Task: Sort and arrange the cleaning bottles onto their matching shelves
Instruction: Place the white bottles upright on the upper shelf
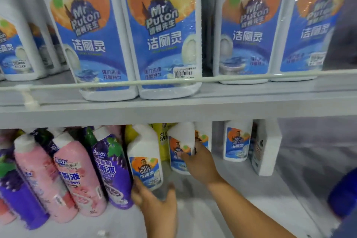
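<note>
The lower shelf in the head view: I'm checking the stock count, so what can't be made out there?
- Yellow bottle: mostly hidden behind the white toilet-cleaner bottles; label only partly readable.
- White bottle in the right hand: fingers cover part of its label.
- White bottle at the left hand: base hidden by the hand.
- Purple and pink bottles: motion blur smears small print; back rows hidden.
- Blue object: cut off by the right edge.

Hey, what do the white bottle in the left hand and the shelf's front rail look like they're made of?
White bottle: probably opaque plastic, a smooth moulded body with a soft sheen, under a glossy printed label. Left hand cups its base. Front rail: a thin, pale, rounded rod, possibly coated metal wire or plastic; too blurred to tell.
</note>
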